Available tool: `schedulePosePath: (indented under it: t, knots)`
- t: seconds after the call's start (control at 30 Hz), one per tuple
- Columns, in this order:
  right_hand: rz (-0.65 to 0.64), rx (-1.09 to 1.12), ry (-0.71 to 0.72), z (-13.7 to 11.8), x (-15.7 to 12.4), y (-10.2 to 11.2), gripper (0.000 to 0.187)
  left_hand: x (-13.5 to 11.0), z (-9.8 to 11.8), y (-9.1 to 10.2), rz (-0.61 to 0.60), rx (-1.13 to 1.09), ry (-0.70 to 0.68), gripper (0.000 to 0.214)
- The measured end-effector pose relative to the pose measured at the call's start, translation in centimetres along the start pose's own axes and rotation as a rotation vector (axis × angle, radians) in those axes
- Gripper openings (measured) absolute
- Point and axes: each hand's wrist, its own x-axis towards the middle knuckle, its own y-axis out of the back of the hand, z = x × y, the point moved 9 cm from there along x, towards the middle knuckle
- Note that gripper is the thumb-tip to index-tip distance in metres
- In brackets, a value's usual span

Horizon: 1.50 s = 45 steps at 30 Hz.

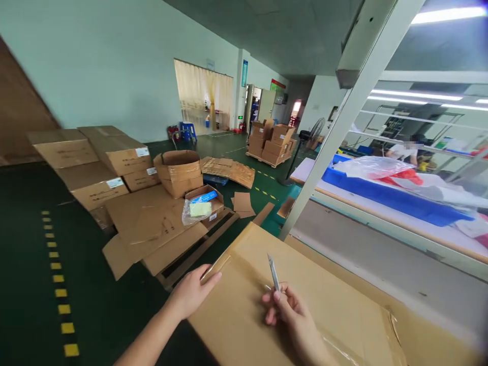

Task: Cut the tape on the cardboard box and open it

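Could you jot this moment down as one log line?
Left hand: grips cardboard box edge | Right hand: holds silver utility knife over box top, blade pointing away | Nearby: blue tray on workbench

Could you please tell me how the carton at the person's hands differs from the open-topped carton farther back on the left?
The near carton shows a flat, covered top, while the open carton gapes upward. The near carton has straight edges; the open carton's rim bulges roundly. The left hand grips the near carton's edge; neither hand touches the open carton. Both are brown cardboard.
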Motion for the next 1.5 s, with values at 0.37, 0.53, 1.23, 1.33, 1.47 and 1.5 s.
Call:
schedulePosePath:
  t: [0.37, 0.53, 1.23, 1.33, 1.47, 1.5]
  knots:
    - [0.074, -0.003, -0.001, -0.5, 0.1, 0.6, 0.056, 0.5, -0.1, -0.2, -0.016, 0.078, -0.022, 0.049]
    - [0.192, 0.033, 0.079, -0.6, -0.3, 1.4, 0.037, 0.7, -1.1, -0.5, -0.016, 0.144, -0.037, 0.046]
    - [0.544, 0.034, 0.239, -0.9, 6.3, -4.4, 0.035, 0.6, -0.7, -1.3, -0.053, 0.212, -0.215, 0.039]
    - [0.495, -0.068, 0.145, -0.5, 7.5, -5.2, 0.041, 0.5, -0.5, -1.2, -0.049, 0.200, -0.218, 0.033]
    - [0.429, -0.248, 0.192, -1.7, 8.9, -5.8, 0.035, 0.6, -0.7, -1.1, -0.026, 0.147, -0.207, 0.030]
    - [0.415, -0.272, 0.203, -1.9, 9.1, -5.8, 0.035, 0.6, -0.7, -1.0, -0.019, 0.134, -0.203, 0.030]
